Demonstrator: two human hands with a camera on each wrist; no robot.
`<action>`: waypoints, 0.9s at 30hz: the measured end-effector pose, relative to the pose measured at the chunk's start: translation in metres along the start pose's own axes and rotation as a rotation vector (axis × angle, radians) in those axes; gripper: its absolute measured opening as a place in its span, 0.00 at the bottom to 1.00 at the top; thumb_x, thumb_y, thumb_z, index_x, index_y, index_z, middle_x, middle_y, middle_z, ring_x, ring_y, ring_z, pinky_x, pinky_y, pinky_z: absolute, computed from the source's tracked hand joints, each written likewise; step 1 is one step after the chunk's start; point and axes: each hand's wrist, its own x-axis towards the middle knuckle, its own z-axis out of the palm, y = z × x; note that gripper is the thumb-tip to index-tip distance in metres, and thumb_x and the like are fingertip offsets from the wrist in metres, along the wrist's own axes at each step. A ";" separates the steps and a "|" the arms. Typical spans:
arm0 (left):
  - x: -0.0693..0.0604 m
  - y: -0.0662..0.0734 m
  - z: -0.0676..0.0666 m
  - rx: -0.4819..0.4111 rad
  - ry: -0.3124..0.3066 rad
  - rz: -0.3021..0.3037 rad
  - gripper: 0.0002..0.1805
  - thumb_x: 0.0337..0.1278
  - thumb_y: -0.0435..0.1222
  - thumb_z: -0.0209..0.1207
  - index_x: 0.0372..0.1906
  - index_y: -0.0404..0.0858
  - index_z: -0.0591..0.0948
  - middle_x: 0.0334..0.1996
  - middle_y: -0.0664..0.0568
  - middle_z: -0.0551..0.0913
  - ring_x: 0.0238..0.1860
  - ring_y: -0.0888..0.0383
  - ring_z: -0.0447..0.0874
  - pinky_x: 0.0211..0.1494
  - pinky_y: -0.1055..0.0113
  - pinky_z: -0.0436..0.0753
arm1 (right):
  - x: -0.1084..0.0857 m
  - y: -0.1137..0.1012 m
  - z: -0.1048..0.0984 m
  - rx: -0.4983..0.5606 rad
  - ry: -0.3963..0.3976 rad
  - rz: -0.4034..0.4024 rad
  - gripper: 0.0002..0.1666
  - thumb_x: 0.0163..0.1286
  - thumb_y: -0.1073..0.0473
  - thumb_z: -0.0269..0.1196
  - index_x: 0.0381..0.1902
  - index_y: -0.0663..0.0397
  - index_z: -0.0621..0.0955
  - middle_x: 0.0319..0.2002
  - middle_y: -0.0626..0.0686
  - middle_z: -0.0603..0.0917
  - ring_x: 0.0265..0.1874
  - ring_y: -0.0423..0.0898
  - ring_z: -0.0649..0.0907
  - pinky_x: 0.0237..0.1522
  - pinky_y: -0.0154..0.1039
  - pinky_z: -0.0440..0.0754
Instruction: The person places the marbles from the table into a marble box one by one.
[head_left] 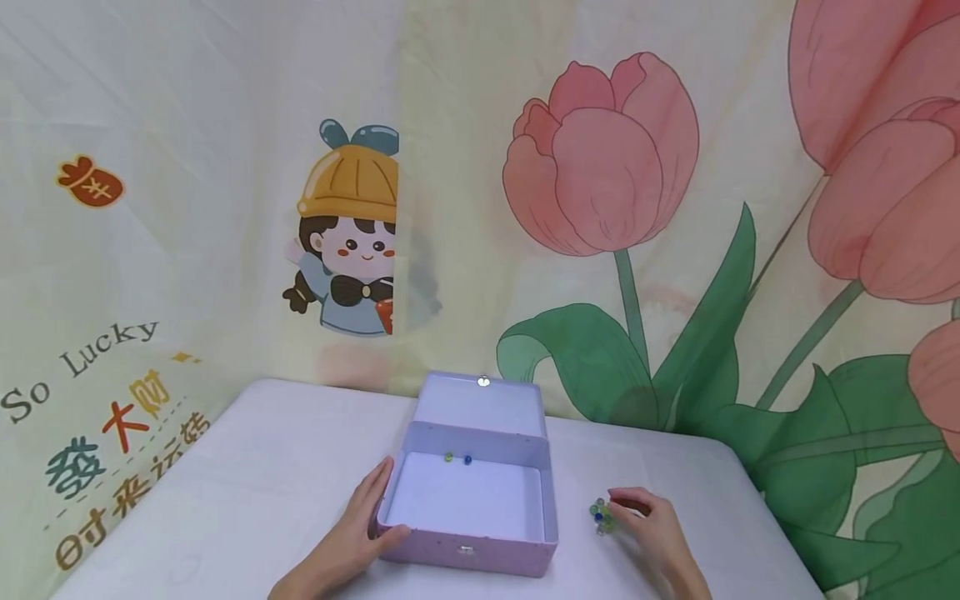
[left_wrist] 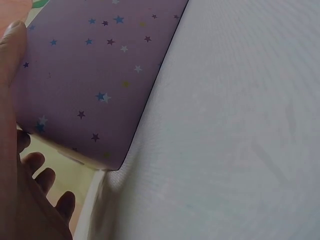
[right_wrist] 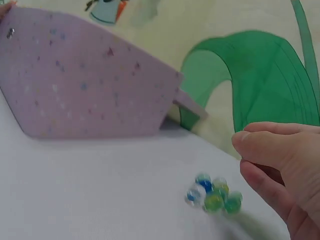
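An open lilac box (head_left: 476, 548) stands on the table, also seen in the left wrist view as a star-patterned wall (left_wrist: 100, 65). A green marble (head_left: 448, 457) and a blue marble (head_left: 468, 460) lie inside near its back wall. My left hand (head_left: 348, 533) rests against the box's front left corner, thumb at the front, fingers along the side. Right of the box, several glass marbles (head_left: 598, 517) sit clustered. My right hand (head_left: 660, 533) is beside them; in the right wrist view its thumb and forefinger (right_wrist: 240, 142) come close together, and whether a marble is between them is hidden.
The box's lid (head_left: 480, 407) is tilted back behind it. A white cloth covers the table (head_left: 300, 442). Printed cloth hangs (head_left: 465, 208) behind and to the left of the table, with tulips on the right and a cartoon figure near the middle.
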 end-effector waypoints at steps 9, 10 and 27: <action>0.000 0.000 -0.001 0.033 0.010 -0.013 0.52 0.55 0.45 0.62 0.76 0.40 0.42 0.75 0.40 0.42 0.73 0.33 0.41 0.62 0.28 0.52 | 0.002 0.031 -0.004 -0.013 0.062 0.045 0.16 0.58 0.57 0.69 0.45 0.53 0.85 0.43 0.51 0.85 0.43 0.45 0.82 0.46 0.40 0.81; 0.000 0.001 -0.001 0.032 0.012 -0.014 0.52 0.54 0.45 0.62 0.76 0.40 0.42 0.75 0.40 0.42 0.73 0.33 0.41 0.62 0.28 0.51 | 0.002 0.032 -0.005 -0.020 0.065 0.043 0.16 0.58 0.57 0.69 0.44 0.53 0.85 0.43 0.50 0.85 0.43 0.45 0.82 0.46 0.40 0.81; -0.001 0.001 -0.001 0.027 0.013 -0.014 0.52 0.55 0.45 0.62 0.76 0.46 0.41 0.75 0.41 0.42 0.73 0.34 0.41 0.62 0.28 0.51 | 0.002 0.036 0.001 -0.184 0.093 -0.037 0.12 0.53 0.64 0.71 0.37 0.46 0.85 0.36 0.45 0.85 0.40 0.43 0.83 0.47 0.43 0.81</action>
